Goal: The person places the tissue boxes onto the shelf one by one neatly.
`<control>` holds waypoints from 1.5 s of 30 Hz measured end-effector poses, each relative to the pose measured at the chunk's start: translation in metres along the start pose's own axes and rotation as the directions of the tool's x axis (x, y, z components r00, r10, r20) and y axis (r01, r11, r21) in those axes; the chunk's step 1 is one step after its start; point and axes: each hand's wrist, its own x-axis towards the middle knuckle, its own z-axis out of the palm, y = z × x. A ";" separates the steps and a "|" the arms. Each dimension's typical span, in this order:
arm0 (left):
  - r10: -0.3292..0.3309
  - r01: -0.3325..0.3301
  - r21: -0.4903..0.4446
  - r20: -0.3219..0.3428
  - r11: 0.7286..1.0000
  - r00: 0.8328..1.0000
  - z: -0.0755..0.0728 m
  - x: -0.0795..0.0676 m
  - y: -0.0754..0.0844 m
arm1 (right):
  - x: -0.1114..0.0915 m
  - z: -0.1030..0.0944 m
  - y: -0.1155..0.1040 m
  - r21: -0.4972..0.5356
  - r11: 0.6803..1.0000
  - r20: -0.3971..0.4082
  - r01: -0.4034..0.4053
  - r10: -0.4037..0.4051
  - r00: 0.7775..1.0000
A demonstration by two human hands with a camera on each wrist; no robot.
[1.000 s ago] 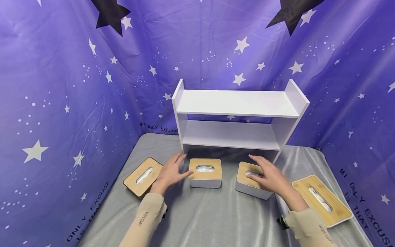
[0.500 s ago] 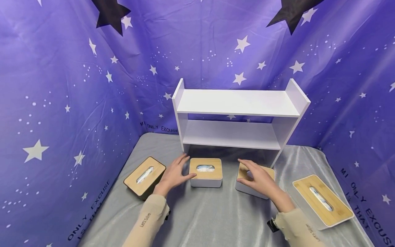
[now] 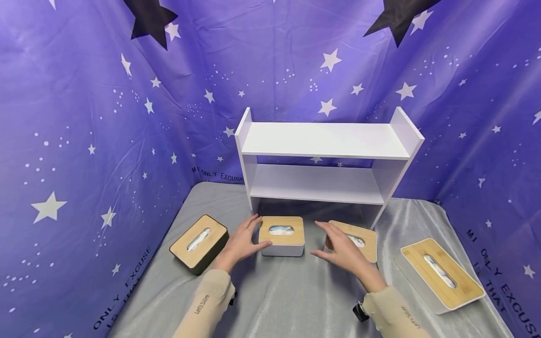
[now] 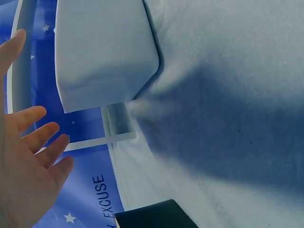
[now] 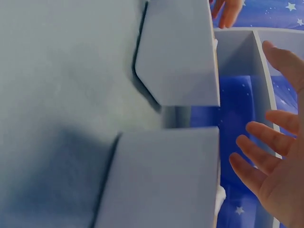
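White tissue box (image 3: 282, 251), tan lid (image 3: 297, 231), purple backdrop (image 3: 281, 40) (white stars (image 3: 331, 60)), grey cloth (image 3: 279, 295)

Four boxes (image 3: 282, 239) (on cloth (image 3: 279, 300)) before the shelf (image 3: 325, 141)

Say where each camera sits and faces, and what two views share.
Head: worn there, facing forward-down at four tissue boxes, shelf; left grip, right grip, sleeves show.
Left wrist: worn there, facing a white box; left grip shows.
Right wrist: worn there, facing two boxes; right grip, left fingertips show.
Shared by head and right wrist: shelf, both grips.
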 end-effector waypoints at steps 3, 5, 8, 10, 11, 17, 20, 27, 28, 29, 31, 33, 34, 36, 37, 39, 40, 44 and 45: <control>-0.017 0.017 -0.023 0.016 1.000 1.000 0.002 -0.001 0.001 | 0.000 0.008 -0.004 0.016 1.000 0.002 -0.020 0.020 1.000; -0.019 0.020 -0.039 0.020 0.999 1.000 0.003 -0.002 0.002 | 0.000 0.013 -0.008 0.028 0.999 -0.004 -0.027 0.027 1.000; -0.019 0.020 -0.058 0.018 0.998 1.000 0.004 -0.004 0.002 | 0.000 0.019 -0.012 0.057 0.998 -0.024 -0.037 0.039 0.999; -0.018 0.019 -0.069 0.010 0.997 1.000 0.006 -0.005 0.003 | 0.001 0.024 -0.015 0.088 0.995 -0.022 -0.050 0.052 0.998; -0.020 0.020 -0.075 0.008 0.997 1.000 0.007 -0.005 0.003 | 0.001 0.026 -0.016 0.105 0.993 -0.016 -0.059 0.061 0.998; -0.060 0.064 -0.113 0.034 0.992 0.998 0.016 -0.007 0.004 | 0.001 0.038 -0.025 0.240 0.959 0.046 -0.148 0.141 0.989; -0.087 0.093 -0.126 0.045 0.988 0.995 0.019 -0.009 0.007 | 0.001 0.044 -0.028 0.316 0.926 0.078 -0.205 0.190 0.979; -0.114 0.112 -0.195 0.001 0.974 0.994 0.024 -0.011 0.007 | 0.002 0.055 -0.031 0.408 0.871 0.107 -0.273 0.251 0.962; -0.111 0.106 -0.214 -0.011 0.971 0.994 0.025 -0.011 0.006 | 0.002 0.056 -0.031 0.415 0.867 0.103 -0.276 0.256 0.961; -0.109 0.101 -0.233 -0.023 0.967 0.994 0.026 -0.011 0.006 | 0.002 0.057 -0.032 0.428 0.859 0.101 -0.280 0.263 0.960; -0.108 0.092 -0.270 -0.045 0.958 0.993 0.028 -0.012 0.005 | 0.003 0.059 -0.033 0.446 0.847 0.100 -0.291 0.276 0.956; -0.107 0.080 -0.324 -0.067 0.943 0.992 0.029 -0.012 0.004 | 0.003 0.061 -0.034 0.463 0.835 0.099 -0.298 0.286 0.953; -0.106 0.074 -0.352 -0.074 0.933 0.992 0.030 -0.012 0.004 | 0.003 0.061 -0.034 0.480 0.822 0.103 -0.307 0.295 0.950; -0.099 0.056 -0.396 -0.087 0.917 0.991 0.031 -0.011 0.004 | 0.003 0.063 -0.034 0.511 0.798 0.111 -0.320 0.307 0.945; -0.099 0.052 -0.422 -0.090 0.905 0.991 0.032 -0.011 0.004 | 0.003 0.064 -0.033 0.531 0.781 0.117 -0.329 0.317 0.941; -0.103 0.048 -0.466 -0.093 0.883 0.990 0.034 -0.011 0.005 | 0.003 0.065 -0.032 0.570 0.744 0.125 -0.350 0.342 0.931; -0.104 0.046 -0.480 -0.094 0.876 0.990 0.035 -0.011 0.005 | 0.003 0.066 -0.032 0.590 0.725 0.126 -0.355 0.352 0.928; -0.139 0.069 -0.535 -0.090 0.842 0.986 0.037 -0.011 0.006 | 0.003 0.068 -0.031 0.647 0.664 0.135 -0.375 0.384 0.913; -0.146 0.073 -0.545 -0.091 0.835 0.985 0.037 -0.012 0.007 | 0.003 0.068 -0.031 0.657 0.656 0.135 -0.373 0.384 0.913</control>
